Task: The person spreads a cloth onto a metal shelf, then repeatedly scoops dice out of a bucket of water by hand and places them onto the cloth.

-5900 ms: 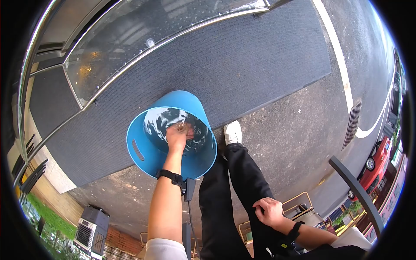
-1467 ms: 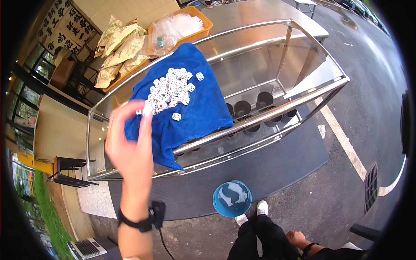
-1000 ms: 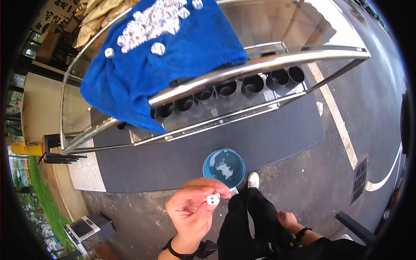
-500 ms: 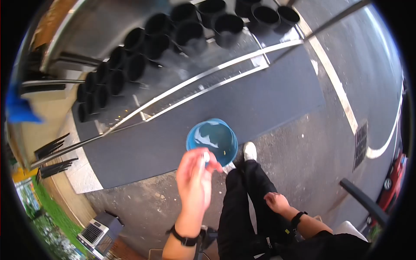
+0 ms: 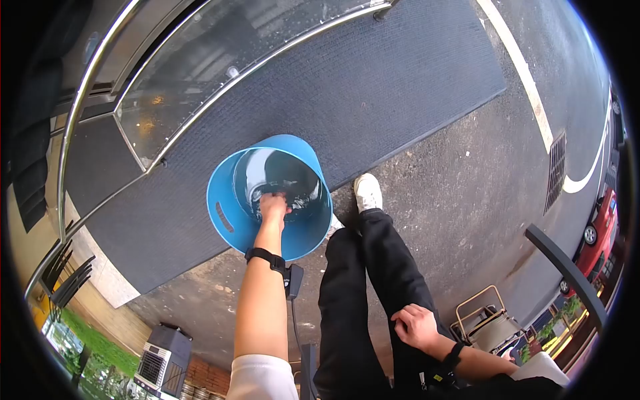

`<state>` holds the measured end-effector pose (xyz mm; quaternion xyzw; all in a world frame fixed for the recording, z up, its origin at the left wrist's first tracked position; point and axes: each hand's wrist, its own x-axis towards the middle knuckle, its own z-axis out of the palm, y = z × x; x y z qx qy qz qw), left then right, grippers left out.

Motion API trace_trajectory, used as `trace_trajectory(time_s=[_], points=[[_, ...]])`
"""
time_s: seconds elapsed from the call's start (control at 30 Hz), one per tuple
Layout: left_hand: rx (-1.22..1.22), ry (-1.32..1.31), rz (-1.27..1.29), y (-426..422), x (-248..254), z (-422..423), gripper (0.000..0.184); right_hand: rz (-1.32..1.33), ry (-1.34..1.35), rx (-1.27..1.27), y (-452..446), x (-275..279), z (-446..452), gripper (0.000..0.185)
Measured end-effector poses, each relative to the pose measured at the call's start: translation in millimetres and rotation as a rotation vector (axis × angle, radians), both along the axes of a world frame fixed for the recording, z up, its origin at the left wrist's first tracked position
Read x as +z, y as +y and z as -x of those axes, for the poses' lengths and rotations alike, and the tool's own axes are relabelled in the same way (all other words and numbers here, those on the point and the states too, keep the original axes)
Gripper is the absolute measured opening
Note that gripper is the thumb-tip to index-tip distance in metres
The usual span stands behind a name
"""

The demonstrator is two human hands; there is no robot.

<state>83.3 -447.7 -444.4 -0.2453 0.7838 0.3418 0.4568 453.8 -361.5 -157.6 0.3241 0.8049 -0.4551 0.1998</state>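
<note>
My left hand (image 5: 275, 207) reaches down inside a blue bucket (image 5: 223, 177), at the surface of the water (image 5: 293, 175) in it. Its fingers are partly under the water, and no die can be made out in them. The bucket stands on the edge of a dark mat, with a slot handle on its left side. My right hand (image 5: 416, 327) rests on my thigh, its fingers curled with nothing visible in them.
A metal and glass stand (image 5: 200, 110) is at the upper left, over the dark mat (image 5: 373, 87). My white shoe (image 5: 368, 193) is right of the bucket. A grey machine (image 5: 162, 360) stands lower left, a folding cart (image 5: 487, 327) lower right, and a dark bar (image 5: 567, 270) at the right.
My left hand, which held a die above the bucket, has gone down into the water. The view has moved down from the dice on the blue cloth. My right hand stays at my thigh.
</note>
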Motion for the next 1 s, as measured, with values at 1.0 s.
trace_trajectory(time_s=[1.0], points=[[0.011, -0.069, -0.134, 23, 9, -11, 0.044, 0.068, -0.010, 0.081, 18, -7, 11, 0.006]])
